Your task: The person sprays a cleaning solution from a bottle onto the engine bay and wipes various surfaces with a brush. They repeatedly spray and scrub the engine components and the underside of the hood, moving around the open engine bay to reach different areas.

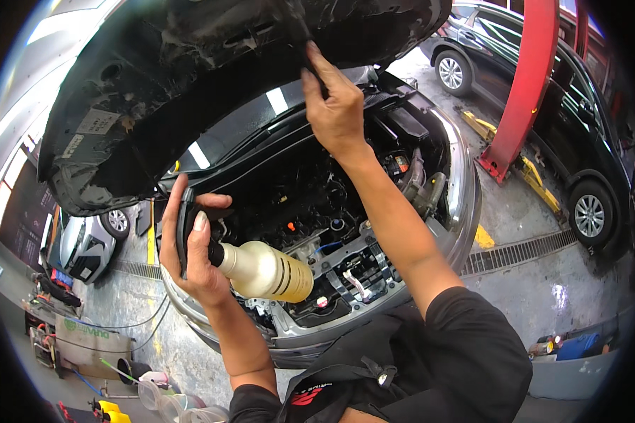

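The spray bottle (264,273), near the centre of the frame and slightly low, lies tilted almost on its side above the front edge of the engine bay (289,204), base toward the lower right. Its body is smooth, rounded, translucent plastic, whitish at the shoulder and yellow toward the base, with dark stripes along one side; from where I stand, the exact liquid level cannot be told. The left hand (203,264) grips it at the dark spray head, forefinger pointing upward and thumb on the near side. The right hand (335,109), upper centre, is closed around a dark, slim tool (296,21), forefinger laid along it; the tool's far end is blurred and its kind cannot be confirmed. Above both hands hangs the raised hood (190,42), its black underside uneven, wet-looking and streaked, with a pale rectangular label (97,121) at left. The engine bay shows black plastic, grey metal and a small orange cap (291,226). Further containers noted at lower left: a round black bucket (125,368), several clear tubs (190,407) whose contents cannot be made out, and yellow bottles (113,411) at the frame's edge. At lower right, a grey bin (568,381) holds a blue item (577,346) among smaller pieces. The floor (543,296) is smooth, shiny grey, crossed by a slotted metal drain (522,252). A red post (522,92) stands at upper right, before a glossy black car (578,120).
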Tool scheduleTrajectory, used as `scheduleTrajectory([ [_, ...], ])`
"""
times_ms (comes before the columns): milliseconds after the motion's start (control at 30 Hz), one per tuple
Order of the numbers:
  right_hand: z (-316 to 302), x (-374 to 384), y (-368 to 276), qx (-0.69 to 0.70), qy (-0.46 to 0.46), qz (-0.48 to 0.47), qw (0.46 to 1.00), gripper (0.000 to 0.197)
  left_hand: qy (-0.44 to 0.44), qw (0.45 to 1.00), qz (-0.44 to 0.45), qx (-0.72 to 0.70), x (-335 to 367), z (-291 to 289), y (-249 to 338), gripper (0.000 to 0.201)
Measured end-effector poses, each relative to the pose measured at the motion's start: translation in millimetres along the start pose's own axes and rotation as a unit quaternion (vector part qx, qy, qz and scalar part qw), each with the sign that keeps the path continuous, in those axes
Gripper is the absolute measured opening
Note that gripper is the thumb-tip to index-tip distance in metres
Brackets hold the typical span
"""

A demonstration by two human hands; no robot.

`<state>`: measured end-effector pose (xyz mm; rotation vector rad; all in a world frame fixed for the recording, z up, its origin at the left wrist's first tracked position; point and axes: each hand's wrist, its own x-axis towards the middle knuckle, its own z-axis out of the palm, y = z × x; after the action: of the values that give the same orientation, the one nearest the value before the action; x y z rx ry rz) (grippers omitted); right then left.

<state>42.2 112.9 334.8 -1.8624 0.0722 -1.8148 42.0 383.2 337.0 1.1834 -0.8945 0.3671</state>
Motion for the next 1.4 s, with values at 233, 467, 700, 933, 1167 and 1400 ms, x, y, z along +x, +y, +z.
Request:
scheduleTrajectory([
  [233, -4.7, 7.7, 12.8, -0.007, 0.033, -0.036, 0.999, 0.042, -0.019, 0.999, 0.024, 0.032, 1.8, 10.2, 5.9, 0.059],
  [467, -28.4, 43.0, 18.5, -0.046, 0.031, -0.067, 0.996, 0.041, -0.042, 0.999, 0.000, 0.021, 0.4, 14.9, 6.9, 0.058],
  [700, -53.8, 63.0, -20.5, -0.070, 0.050, -0.141, 0.986, 0.040, -0.066, 0.998, 0.005, -0.002, 7.2, 20.6, 6.1, 0.058],
  [933, -50.7, 66.1, -42.2, -0.071, 0.094, -0.154, 0.981, 0.041, -0.056, 0.998, 0.002, -0.015, 15.3, 37.0, 12.8, 0.057],
  [1167, -59.3, 48.5, 14.5, -0.120, -0.092, 0.089, 0.985, 0.039, -0.087, 0.988, 0.102, -0.082, 54.0, 60.4, 22.6, 0.047],
  [1400, -55.9, 36.4, 38.7, -0.151, -0.137, 0.112, 0.972, 0.037, -0.114, 0.988, 0.075, -0.070, 74.7, 92.8, 27.6, 0.040],
])
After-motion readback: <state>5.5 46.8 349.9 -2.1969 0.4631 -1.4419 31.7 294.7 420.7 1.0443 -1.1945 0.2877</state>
